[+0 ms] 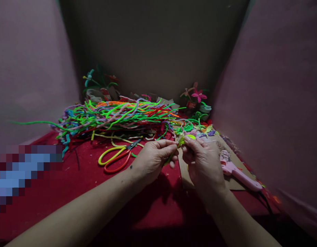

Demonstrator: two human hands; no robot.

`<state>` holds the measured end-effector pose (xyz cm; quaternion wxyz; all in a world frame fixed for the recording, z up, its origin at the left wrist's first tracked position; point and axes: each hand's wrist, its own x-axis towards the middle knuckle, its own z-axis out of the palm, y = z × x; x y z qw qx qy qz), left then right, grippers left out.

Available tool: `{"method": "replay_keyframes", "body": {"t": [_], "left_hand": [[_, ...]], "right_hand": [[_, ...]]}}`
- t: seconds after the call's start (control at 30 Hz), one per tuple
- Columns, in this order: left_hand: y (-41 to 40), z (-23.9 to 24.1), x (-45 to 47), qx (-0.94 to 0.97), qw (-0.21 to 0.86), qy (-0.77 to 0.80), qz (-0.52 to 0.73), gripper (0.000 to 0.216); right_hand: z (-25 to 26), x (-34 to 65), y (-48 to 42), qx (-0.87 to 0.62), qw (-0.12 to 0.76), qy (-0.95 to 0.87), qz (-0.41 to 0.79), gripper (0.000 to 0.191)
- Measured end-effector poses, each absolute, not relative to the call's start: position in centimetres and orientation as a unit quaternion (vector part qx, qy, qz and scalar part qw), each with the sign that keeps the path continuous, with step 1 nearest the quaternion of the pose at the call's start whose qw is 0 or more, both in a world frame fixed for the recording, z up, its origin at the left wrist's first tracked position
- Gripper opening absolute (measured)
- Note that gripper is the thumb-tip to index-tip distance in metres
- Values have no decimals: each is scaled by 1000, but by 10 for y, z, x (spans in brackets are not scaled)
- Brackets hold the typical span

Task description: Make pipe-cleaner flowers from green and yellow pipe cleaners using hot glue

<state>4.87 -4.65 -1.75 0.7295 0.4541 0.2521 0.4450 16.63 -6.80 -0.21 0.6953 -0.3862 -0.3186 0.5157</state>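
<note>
Between my two hands is a small yellow-green pipe cleaner piece (190, 137) with looped, petal-like parts. My left hand (155, 157) pinches its lower end, where a green stem seems to run down behind the fingers. Thumb and fingers of my right hand (203, 159) are closed on the looped part. To the left of my left hand lie scissors (117, 159) with one yellow and one red handle, on the red cloth. A pink glue gun (234, 171) rests on a cardboard sheet (188, 176) beside my right hand.
A big heap of multicoloured pipe cleaners (122, 115) spreads behind my hands. At the back stand a pink pipe cleaner flower (199, 95) and a blue one (89, 78). Red cloth (78, 199) covers the table; pale walls (276, 85) rise on both sides.
</note>
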Motion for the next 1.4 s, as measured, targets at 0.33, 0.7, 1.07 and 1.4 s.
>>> {"method": "replay_keyframes", "body": {"t": [0.33, 0.7, 1.07, 1.4], "left_hand": [[-46, -16, 47, 441, 761, 242, 409, 14], [-43, -1, 39, 467, 716, 253, 453, 15], [-29, -18, 35, 454, 715, 275, 455, 15], [-23, -23, 35, 449, 713, 285, 457, 19]], "right_hand": [[1, 168, -68, -353, 651, -274, 613, 19], [19, 237, -49, -475, 660, -425, 398, 13], [-18, 302, -3, -644, 110, -757, 12, 14], [-27, 309, 8, -611, -7, -789, -69, 23]]}}
